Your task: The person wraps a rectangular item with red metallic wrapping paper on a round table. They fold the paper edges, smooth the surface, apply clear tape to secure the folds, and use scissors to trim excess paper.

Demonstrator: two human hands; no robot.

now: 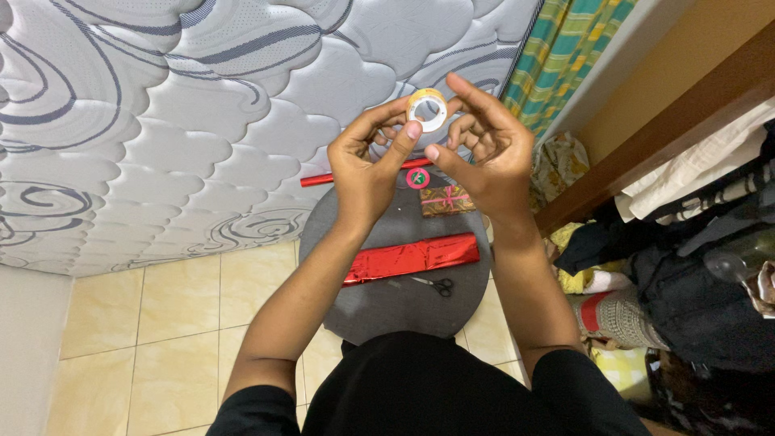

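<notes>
Roll of clear tape (427,110) held up between both hands above the round grey worktop (379,303): left hand (365,165) curled shut on the roll's near rim w/ thumb across its face, right hand (483,145) half closed, fingertips on the far rim. Judged step: finding the tape's free end; best done by turning the roll slowly w/ left while a right nail feels for the edge. Below the hands lie folded red foil paper (412,258), scissors (437,285), small wrapped box (446,200)
</notes>
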